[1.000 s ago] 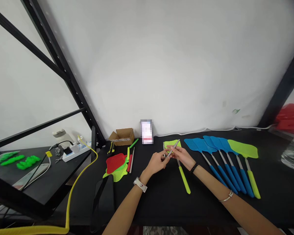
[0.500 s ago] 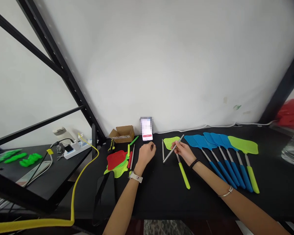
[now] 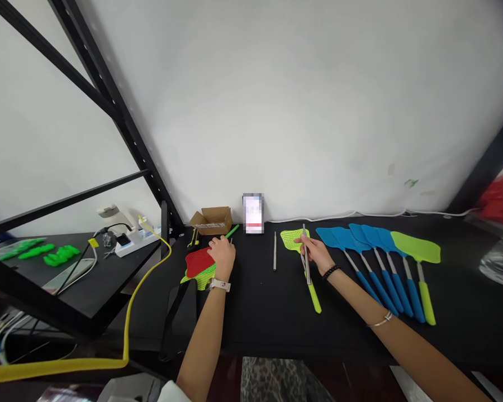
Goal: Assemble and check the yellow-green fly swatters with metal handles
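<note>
My right hand (image 3: 317,255) is closed on a thin metal rod (image 3: 307,270), held nearly upright over a lime-green fly swatter (image 3: 314,295) that lies on the black table. To the left, my left hand (image 3: 223,257) reaches down over the short coloured handles and a rod, covering most of them; its fingertips are hidden. Beside that hand lies a red swatter head (image 3: 198,262), on top of a lime-green swatter head (image 3: 203,280). Between my hands a second metal rod (image 3: 275,251) rests alone on the table.
Several blue fly swatters (image 3: 377,287) and a lime-green one (image 3: 426,301) fan out at the right. A lit phone (image 3: 254,215) leans on the wall near an open cardboard box (image 3: 216,220). A yellow cable (image 3: 128,312) crosses the left side, by a power strip (image 3: 138,243).
My left hand has moved left and down onto the handles beside the red swatter head. The rod in my right hand has swung from slanted to nearly upright.
</note>
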### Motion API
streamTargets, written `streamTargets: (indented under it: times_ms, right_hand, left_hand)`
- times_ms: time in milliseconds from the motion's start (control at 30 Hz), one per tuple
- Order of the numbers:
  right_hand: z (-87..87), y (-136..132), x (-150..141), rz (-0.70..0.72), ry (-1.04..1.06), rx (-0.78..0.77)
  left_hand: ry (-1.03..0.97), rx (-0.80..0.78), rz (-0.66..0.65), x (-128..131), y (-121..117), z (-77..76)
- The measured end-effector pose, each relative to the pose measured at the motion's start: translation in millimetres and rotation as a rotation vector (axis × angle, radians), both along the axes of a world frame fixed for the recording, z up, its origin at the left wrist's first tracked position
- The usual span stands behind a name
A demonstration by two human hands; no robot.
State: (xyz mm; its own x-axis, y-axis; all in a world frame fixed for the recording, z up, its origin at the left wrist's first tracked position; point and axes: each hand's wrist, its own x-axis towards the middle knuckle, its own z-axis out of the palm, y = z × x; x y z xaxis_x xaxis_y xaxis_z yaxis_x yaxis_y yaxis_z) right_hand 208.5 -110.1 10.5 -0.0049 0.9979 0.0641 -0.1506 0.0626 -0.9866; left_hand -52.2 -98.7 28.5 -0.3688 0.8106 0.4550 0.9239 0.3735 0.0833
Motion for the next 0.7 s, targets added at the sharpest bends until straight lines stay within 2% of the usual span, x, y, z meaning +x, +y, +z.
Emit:
streamTargets:
  times_ms: [233, 433, 533, 700]
  right_hand:
    - [2.3, -3, 0, -0.006, -0.01, -0.018]
    - [-0.3, -2, 0, 0.005, 0.004, -0.013]
    - [-5.4, 0, 1, 0.008, -0.007, -0.018]
    - [-11.1, 2, 3, 0.019, -0.018, -0.048]
  left_hand:
    - [-0.029, -0.076, -0.11, 4, 2, -4.4]
    - [-0.052, -0.03, -0.002, -6, -3, 5.7]
    - [-0.101, -0.077, 0.013, -12, -18, 13.4]
    - [-0.156, -0.254, -0.048, -19, -59, 25.2]
